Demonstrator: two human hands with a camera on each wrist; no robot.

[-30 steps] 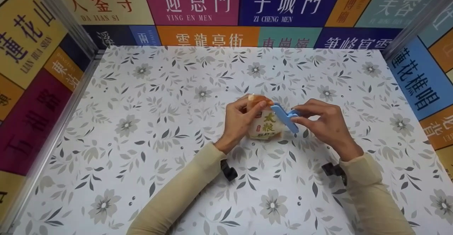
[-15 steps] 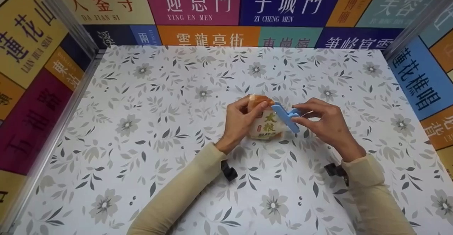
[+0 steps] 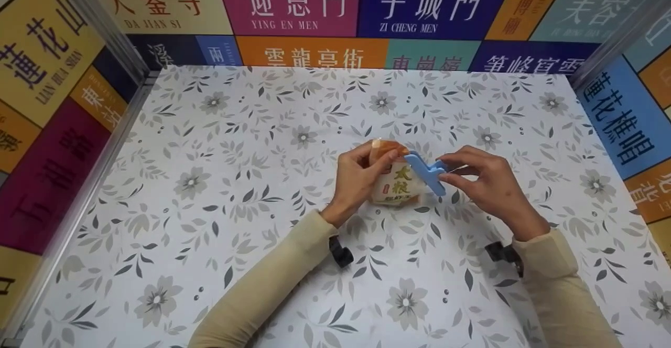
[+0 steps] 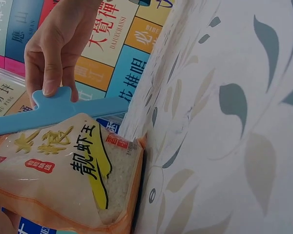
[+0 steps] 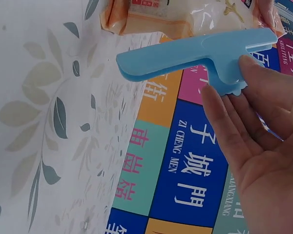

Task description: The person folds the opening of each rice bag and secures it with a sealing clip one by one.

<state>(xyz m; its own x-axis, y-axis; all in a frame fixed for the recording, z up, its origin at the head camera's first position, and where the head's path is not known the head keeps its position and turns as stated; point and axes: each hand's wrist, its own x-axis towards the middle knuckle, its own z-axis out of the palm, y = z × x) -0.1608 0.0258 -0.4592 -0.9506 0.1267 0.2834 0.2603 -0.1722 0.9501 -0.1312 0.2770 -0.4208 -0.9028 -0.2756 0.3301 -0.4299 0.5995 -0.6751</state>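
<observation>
A small plastic bag of rice (image 3: pixel 401 185), orange at its top with Chinese print on its front, stands tilted over the table. My left hand (image 3: pixel 356 180) grips its upper left part, thumb across the front. A light blue bag clip (image 3: pixel 425 174) slants along the upper right edge of the bag. My right hand (image 3: pixel 485 180) pinches the clip's grip tabs between thumb and fingers. In the right wrist view, the long bar of the clip (image 5: pixel 185 53) lies in front of the bag (image 5: pixel 171 17). The left wrist view has the clip (image 4: pixel 53 109) across the bag's narrowed end.
The table (image 3: pixel 251 295) has a white cover with grey flowers and leaves. Panels with coloured Chinese lettering (image 3: pixel 293 2) wall it at the back and both sides. Dark wrist cameras (image 3: pixel 342 252) show below the beige sleeves (image 3: pixel 272 280).
My left hand keeps its hold on the rice bag. The thumb and fingers of my right hand have spread slightly at the clip's tabs, and the head view has shifted a little.
</observation>
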